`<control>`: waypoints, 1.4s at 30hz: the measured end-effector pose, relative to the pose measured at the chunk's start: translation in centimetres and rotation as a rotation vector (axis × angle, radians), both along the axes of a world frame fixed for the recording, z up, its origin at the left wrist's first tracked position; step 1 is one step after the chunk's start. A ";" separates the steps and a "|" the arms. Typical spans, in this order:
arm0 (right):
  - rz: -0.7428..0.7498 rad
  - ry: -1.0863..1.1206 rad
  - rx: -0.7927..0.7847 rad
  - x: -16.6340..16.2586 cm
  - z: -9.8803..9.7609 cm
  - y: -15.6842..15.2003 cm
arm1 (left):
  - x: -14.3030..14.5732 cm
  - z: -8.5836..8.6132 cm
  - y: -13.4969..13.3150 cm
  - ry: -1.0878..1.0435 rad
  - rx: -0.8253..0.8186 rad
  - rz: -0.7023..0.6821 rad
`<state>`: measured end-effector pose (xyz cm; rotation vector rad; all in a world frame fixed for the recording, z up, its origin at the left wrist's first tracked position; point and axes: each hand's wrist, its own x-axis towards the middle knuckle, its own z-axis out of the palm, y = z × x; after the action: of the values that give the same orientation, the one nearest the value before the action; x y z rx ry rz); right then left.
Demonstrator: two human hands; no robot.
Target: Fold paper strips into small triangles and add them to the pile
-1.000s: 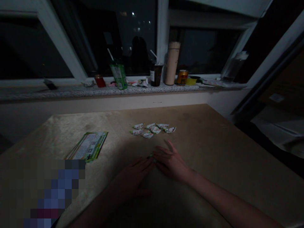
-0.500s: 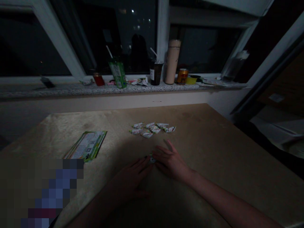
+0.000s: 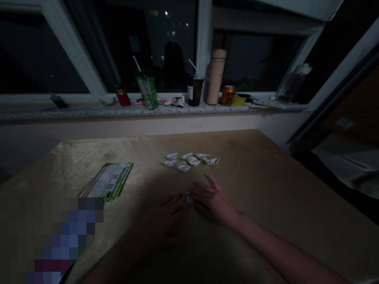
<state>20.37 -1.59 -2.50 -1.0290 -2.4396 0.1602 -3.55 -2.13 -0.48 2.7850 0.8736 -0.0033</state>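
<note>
My left hand lies flat on the table with its fingers stretched out, fingertips at the left side of a small green-and-white paper piece. From the right, my right hand reaches over the same piece, its fingers extended and lying partly on it. Both hands cover most of the piece, so its shape is hidden. Beyond them lies a cluster of several small folded packets in white and green. To the left is a stack of printed green-and-white sheets.
On the stone windowsill stand a green cup, a dark cup with a straw, a tall pinkish bottle, an orange can and a red jar. A blurred-out patch covers the lower left.
My left hand has drawn very slightly left and back from the paper piece. The right hand and the folded packets stay where they were.
</note>
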 end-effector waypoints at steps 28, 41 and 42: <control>0.012 -0.031 0.021 1.5 0.1 0.5 | 0.6 -0.2 0.0 0.013 0.048 0.060; -0.038 0.002 0.044 0.1 -0.2 1.5 | 2.5 -0.4 -1.5 -0.064 0.084 0.209; -0.060 0.016 0.035 0.1 -0.3 1.5 | 2.6 -0.3 -1.5 -0.086 0.100 0.229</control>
<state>20.45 -0.11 -2.78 -1.0796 -2.3861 0.1051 -0.95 -3.61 -0.81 2.7330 1.1948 0.2005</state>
